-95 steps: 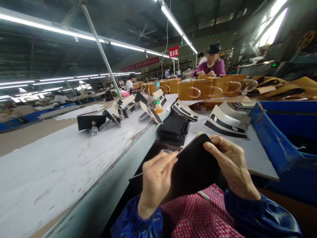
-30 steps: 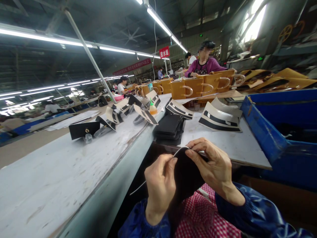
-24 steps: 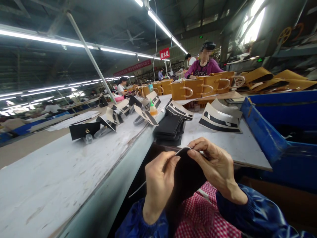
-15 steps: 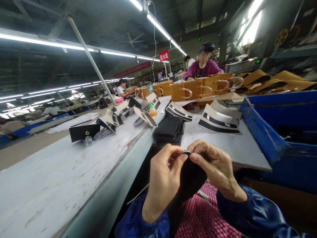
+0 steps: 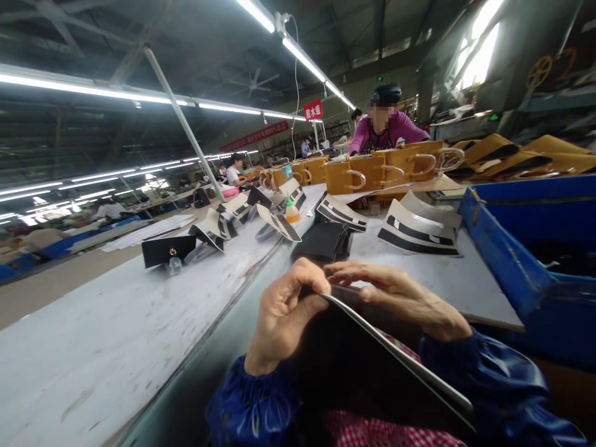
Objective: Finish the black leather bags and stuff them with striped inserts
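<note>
In the head view, my left hand (image 5: 285, 320) pinches the upper corner of a black leather-like panel (image 5: 354, 366) between thumb and fingers. The panel slants down to the right across my lap, its pale edge facing up. Behind that edge my right hand (image 5: 403, 298) has its fingers stretched toward the pinched corner, thumb apart; whether the fingertips touch the panel I cannot tell. Just beyond my hands lies a stack of black pieces (image 5: 321, 241). Cream panels with black strips (image 5: 416, 230) rest past it on the right-hand board.
On the white table (image 5: 93, 347) at left stand black flap pieces (image 5: 168, 251) with gold clasps and a glue bottle (image 5: 292, 211) with a green tip. Tan bags (image 5: 358, 171) line the far side, before a co-worker in purple (image 5: 407, 129). A blue bin (image 5: 503, 248) borders the right.
The black panel has swung out from between my hands and now slants to the right. My right hand has let go of its pinch, fingers extended. My left hand has shifted left.
</note>
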The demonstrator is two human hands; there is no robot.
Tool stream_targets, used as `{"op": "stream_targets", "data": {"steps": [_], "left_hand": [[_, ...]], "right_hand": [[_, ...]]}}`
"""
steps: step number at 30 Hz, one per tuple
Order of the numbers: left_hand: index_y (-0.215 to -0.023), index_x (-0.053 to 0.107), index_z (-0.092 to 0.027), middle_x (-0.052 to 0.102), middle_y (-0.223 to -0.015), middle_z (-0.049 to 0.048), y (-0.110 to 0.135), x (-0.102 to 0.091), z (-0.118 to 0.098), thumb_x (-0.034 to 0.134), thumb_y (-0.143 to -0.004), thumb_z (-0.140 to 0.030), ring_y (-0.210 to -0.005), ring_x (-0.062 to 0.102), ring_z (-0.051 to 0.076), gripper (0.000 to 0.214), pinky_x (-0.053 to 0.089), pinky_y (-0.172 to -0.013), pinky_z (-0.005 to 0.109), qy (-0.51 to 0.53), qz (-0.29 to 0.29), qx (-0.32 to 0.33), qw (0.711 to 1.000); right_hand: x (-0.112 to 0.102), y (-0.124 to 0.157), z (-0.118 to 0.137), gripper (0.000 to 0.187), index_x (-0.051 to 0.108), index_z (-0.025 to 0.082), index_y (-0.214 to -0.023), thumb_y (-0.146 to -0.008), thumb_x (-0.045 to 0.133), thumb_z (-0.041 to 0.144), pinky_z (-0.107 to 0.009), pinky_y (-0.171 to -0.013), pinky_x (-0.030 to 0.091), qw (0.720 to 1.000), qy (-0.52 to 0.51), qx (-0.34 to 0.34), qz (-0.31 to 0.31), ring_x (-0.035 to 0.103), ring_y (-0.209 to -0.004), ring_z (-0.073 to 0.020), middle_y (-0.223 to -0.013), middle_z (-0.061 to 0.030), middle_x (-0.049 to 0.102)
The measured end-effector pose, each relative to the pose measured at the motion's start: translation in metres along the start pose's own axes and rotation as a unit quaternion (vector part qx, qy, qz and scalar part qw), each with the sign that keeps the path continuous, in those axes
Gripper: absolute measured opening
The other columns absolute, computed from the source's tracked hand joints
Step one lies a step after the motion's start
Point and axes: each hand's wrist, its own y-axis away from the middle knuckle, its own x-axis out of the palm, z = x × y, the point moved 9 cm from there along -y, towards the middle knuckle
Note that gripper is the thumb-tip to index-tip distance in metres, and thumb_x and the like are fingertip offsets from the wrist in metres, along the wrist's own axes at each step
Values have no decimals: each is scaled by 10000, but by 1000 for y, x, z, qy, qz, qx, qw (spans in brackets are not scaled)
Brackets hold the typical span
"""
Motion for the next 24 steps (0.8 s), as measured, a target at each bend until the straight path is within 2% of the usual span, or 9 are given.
{"op": "stream_targets", "data": {"steps": [2,6,9,11,12,14,17,20,24], "left_hand": [[-772,604,-218,605,-722,42,-6,12,-2,633,-899,-480,-787,617,203,292,541,-762,360,20,35,-1,999],[-768,635,-234,597,-662,25,-13,22,-4,644,-897,-455,-790,619,199,256,548,-748,346,63,59,0,996],[-812,666,-229,644,-739,27,-8,10,-4,676,-898,-346,-829,627,184,146,541,-805,336,88,34,14,995],[-926,688,-231,702,-954,52,2,-4,1,659,-913,-336,-938,653,192,109,538,-867,340,100,14,-7,995],[-1016,686,-237,700,-1085,69,9,-11,5,638,-924,-371,-1006,657,209,170,537,-895,349,108,8,-26,994],[-1215,629,-253,658,-1261,93,24,-22,14,604,-930,-453,-1086,654,241,349,542,-914,354,112,8,-78,991],[-1350,535,-283,681,-1234,77,45,-35,26,660,-897,-440,-1009,691,218,495,557,-865,302,62,9,-149,987],[-1330,535,-288,720,-1123,35,55,-45,33,662,-911,-344,-952,702,179,441,547,-847,259,-60,-21,-185,981],[-1181,595,-241,723,-900,-3,59,-48,38,582,-950,-328,-817,690,151,247,530,-735,226,-175,-53,-197,963]], "right_hand": [[23,-13,-7,316,741,217,-1085,-906,617,445,-298,-852,566,997,-53,14,63,693,-1017,-199,-1085,-60,737],[58,-23,-26,376,707,182,-784,-882,594,527,-217,-639,530,980,-146,47,125,642,-686,-126,-728,15,665],[60,-23,-42,397,650,173,-739,-832,651,559,-217,-614,500,976,-185,64,98,586,-637,-105,-692,31,604],[53,-22,-51,389,620,171,-741,-787,718,544,-219,-623,487,973,-209,72,65,564,-646,-98,-715,31,586],[48,-22,-54,374,614,170,-750,-786,732,523,-222,-624,480,975,-204,74,48,557,-655,-98,-732,26,584],[36,-22,-55,325,610,173,-762,-842,695,476,-227,-611,459,987,-144,68,11,548,-663,-105,-742,14,584],[20,-22,-43,245,625,185,-770,-903,634,390,-248,-624,441,998,36,23,-52,551,-672,-127,-734,-2,604],[14,-19,-27,167,639,197,-804,-916,619,319,-267,-666,457,977,173,-39,-118,577,-698,-144,-761,-15,627],[15,-12,-21,137,639,195,-841,-928,601,293,-271,-645,488,954,231,-74,-178,594,-669,-150,-757,-23,632]]}}
